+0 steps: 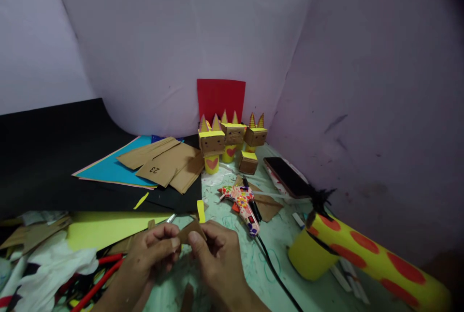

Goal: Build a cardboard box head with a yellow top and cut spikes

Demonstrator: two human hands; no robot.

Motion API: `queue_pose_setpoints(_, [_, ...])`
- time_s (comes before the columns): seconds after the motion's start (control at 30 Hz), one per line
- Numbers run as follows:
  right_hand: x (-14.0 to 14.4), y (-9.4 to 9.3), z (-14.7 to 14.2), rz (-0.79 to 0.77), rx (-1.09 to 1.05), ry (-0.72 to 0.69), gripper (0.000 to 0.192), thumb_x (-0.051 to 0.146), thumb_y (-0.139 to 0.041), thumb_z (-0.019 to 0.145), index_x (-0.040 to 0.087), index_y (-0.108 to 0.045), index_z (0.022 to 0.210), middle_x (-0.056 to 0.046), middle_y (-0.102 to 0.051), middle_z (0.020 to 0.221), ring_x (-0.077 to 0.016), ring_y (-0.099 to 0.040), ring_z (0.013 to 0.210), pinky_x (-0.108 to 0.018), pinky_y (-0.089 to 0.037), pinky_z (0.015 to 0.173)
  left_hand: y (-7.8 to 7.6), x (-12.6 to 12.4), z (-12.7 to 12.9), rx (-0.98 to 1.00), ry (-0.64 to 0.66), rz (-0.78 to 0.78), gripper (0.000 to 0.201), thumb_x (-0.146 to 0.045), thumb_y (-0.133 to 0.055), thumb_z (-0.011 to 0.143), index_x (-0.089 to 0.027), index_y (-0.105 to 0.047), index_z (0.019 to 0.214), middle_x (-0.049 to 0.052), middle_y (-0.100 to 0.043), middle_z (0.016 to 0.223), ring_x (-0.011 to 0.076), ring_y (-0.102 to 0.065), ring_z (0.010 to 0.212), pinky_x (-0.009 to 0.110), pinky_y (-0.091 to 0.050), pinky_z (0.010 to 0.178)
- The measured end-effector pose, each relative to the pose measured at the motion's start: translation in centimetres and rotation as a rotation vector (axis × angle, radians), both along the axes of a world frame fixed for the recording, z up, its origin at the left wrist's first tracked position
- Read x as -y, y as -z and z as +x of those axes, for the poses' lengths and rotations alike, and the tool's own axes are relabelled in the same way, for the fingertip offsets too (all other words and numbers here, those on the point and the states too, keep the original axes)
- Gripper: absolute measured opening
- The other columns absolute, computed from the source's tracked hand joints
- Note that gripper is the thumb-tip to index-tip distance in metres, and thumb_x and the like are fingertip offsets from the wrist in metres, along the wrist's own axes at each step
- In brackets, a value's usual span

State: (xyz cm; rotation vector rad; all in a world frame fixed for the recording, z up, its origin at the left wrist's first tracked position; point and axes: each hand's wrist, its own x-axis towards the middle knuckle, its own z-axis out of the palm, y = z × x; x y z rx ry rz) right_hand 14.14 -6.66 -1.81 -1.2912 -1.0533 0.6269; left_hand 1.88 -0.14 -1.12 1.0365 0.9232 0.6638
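Between both hands, low in the middle of the head view, is a small piece of brown cardboard (189, 230). My left hand (154, 251) pinches its left edge between thumb and fingers. The right end is gripped by my right hand (219, 254), its thumb lying on the near face. Just beyond the fingers lies a narrow yellow paper strip (201, 211). A flower-patterned glue gun (242, 203) rests on the green table (250, 259) to the right of my hands, its black cord running toward me.
Cardboard-headed figures (212, 143) with pointed ears stand at the back beside a small cardboard box (248, 162). Cardboard sheets (159, 164) lie on blue paper (112, 167) at left. A phone (288, 176) and a spotted yellow tube (377, 254) are at right; clutter (54, 273) fills the lower left.
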Motion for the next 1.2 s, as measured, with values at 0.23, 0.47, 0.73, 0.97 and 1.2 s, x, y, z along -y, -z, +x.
queue_pose_setpoints(0.23, [0.0,-0.3,0.2,-0.017,0.006,0.001,0.03,0.029,-0.053,0.077,0.015,-0.067,0.054,-0.001,-0.052,0.05,-0.0151,-0.048,0.054,-0.026,-0.034,0.053,-0.5,0.6,0.5,0.017,-0.076,-0.007,0.029,-0.03,-0.079,0.048,-0.014,-0.06,0.063,-0.004,-0.055,0.046,0.0058,-0.043,0.043,0.015,-0.03,0.043])
queue_pose_setpoints(0.47, [-0.2,0.3,-0.1,-0.081,-0.273,-0.045,0.031,0.038,-0.054,0.073,0.013,-0.065,0.057,-0.002,-0.055,0.055,-0.0148,-0.052,0.049,-0.026,-0.039,0.048,-0.7,1.0,0.6,-0.001,-0.094,0.013,0.031,-0.033,-0.08,0.049,-0.013,-0.062,0.064,-0.003,-0.055,0.048,0.0057,-0.044,0.045,0.015,-0.031,0.045])
queue_pose_setpoints(0.73, [-0.6,0.7,-0.2,-0.1,-0.383,-0.06,0.03,0.039,-0.057,0.07,0.013,-0.062,0.055,-0.001,-0.054,0.053,-0.0141,-0.051,0.047,-0.025,-0.039,0.046,-0.4,1.0,0.4,0.035,-0.102,-0.003,0.026,-0.029,-0.08,0.05,-0.014,-0.063,0.064,-0.004,-0.056,0.048,0.0073,-0.045,0.048,0.017,-0.034,0.049])
queue_pose_setpoints(0.97, [-0.2,0.5,-0.2,-0.095,-0.318,-0.064,0.028,0.036,-0.059,0.071,0.012,-0.062,0.058,0.0,-0.054,0.049,-0.0119,-0.048,0.046,-0.023,-0.035,0.046,0.0,0.7,-0.1,-0.011,-0.061,0.111,0.024,-0.033,-0.075,0.056,-0.015,-0.061,0.065,-0.003,-0.054,0.051,0.0095,-0.042,0.05,0.019,-0.033,0.049])
queue_pose_setpoints(1.2, [-0.4,1.5,-0.2,-0.132,-0.514,-0.113,0.015,0.026,-0.065,0.062,0.014,-0.061,0.068,0.001,-0.057,0.058,-0.0114,-0.048,0.051,-0.023,-0.04,0.049,-0.8,1.3,0.4,-0.02,-0.102,0.182,0.019,-0.03,-0.07,0.057,-0.015,-0.059,0.058,-0.005,-0.047,0.048,0.0085,-0.038,0.047,0.02,-0.031,0.047])
